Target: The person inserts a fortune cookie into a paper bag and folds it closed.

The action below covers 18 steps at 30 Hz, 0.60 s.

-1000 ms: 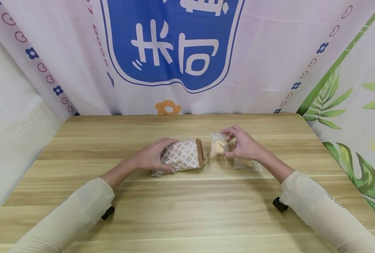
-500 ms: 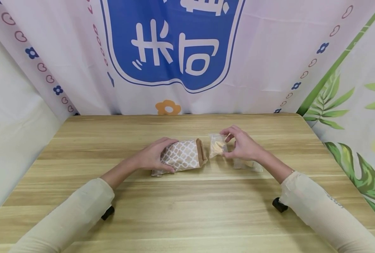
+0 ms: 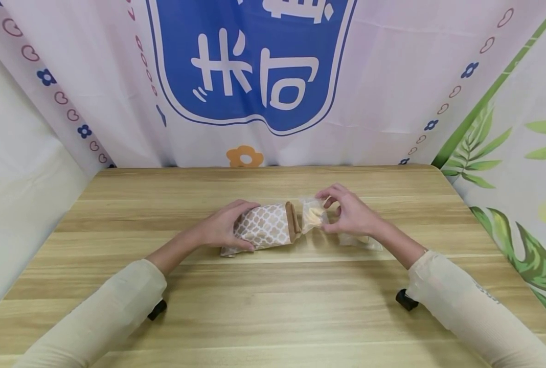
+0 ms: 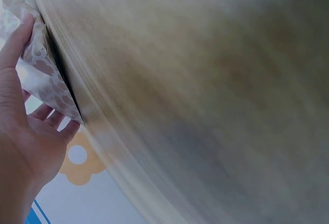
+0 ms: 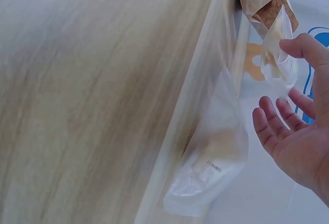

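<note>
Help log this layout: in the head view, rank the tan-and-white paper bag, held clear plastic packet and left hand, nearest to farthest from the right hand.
1. Clear plastic packet: held in the right hand.
2. Tan-and-white paper bag: left of the packet.
3. Left hand: gripping the bag's left end.

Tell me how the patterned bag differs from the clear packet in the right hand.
The patterned bag is opaque, with a white lattice on tan; the clear packet shows pale yellow contents.
The patterned bag is larger; the clear packet is smaller.
The left hand grips the patterned bag; the right hand pinches the clear packet.
Both are held.
</note>
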Each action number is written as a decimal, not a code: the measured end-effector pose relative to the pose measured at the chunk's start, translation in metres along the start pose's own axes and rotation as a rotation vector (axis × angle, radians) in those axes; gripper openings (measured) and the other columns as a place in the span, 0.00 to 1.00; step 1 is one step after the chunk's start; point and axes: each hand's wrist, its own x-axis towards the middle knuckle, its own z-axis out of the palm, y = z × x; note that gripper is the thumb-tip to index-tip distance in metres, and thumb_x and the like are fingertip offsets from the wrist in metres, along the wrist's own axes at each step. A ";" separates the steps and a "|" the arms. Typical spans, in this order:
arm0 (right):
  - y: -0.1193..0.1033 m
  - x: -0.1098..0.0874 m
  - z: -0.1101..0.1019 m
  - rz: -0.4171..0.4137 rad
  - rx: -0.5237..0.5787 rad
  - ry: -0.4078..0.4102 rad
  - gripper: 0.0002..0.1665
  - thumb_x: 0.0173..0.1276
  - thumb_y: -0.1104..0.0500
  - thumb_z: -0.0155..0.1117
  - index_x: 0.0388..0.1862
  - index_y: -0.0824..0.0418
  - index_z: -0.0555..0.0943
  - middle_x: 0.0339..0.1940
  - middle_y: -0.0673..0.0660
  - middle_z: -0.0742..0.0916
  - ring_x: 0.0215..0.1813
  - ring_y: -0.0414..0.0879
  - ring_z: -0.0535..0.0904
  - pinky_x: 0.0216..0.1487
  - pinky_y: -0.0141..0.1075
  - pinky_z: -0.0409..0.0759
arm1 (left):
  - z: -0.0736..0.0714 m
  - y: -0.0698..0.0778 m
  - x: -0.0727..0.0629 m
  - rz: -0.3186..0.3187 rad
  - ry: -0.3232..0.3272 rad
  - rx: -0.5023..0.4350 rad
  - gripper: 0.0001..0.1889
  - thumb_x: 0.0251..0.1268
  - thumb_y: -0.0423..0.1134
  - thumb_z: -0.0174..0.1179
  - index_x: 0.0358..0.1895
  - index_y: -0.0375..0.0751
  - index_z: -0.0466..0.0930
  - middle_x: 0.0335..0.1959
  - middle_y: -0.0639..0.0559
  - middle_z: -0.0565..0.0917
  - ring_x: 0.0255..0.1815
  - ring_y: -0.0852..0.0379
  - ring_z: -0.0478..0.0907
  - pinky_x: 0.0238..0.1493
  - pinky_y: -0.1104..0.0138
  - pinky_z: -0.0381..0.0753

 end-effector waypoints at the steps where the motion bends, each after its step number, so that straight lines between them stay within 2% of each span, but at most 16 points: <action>1: -0.001 0.000 0.000 -0.001 0.001 -0.001 0.41 0.51 0.67 0.80 0.65 0.69 0.75 0.59 0.65 0.78 0.57 0.60 0.80 0.49 0.51 0.85 | 0.000 0.000 0.000 0.002 0.000 -0.001 0.57 0.42 0.54 0.84 0.76 0.34 0.65 0.68 0.38 0.74 0.68 0.41 0.73 0.72 0.44 0.71; 6: -0.004 -0.001 0.002 -0.016 0.016 -0.011 0.41 0.52 0.68 0.80 0.65 0.69 0.74 0.61 0.65 0.78 0.56 0.60 0.81 0.48 0.53 0.85 | 0.000 0.000 0.000 0.007 0.000 -0.001 0.57 0.43 0.54 0.84 0.76 0.34 0.65 0.68 0.38 0.74 0.68 0.41 0.73 0.72 0.44 0.71; 18: -0.005 0.000 0.005 -0.041 0.029 -0.011 0.39 0.52 0.67 0.80 0.64 0.70 0.76 0.59 0.65 0.80 0.51 0.55 0.83 0.46 0.53 0.86 | 0.000 0.001 -0.001 0.004 0.005 -0.002 0.57 0.43 0.54 0.84 0.76 0.34 0.65 0.68 0.38 0.74 0.68 0.40 0.73 0.72 0.44 0.71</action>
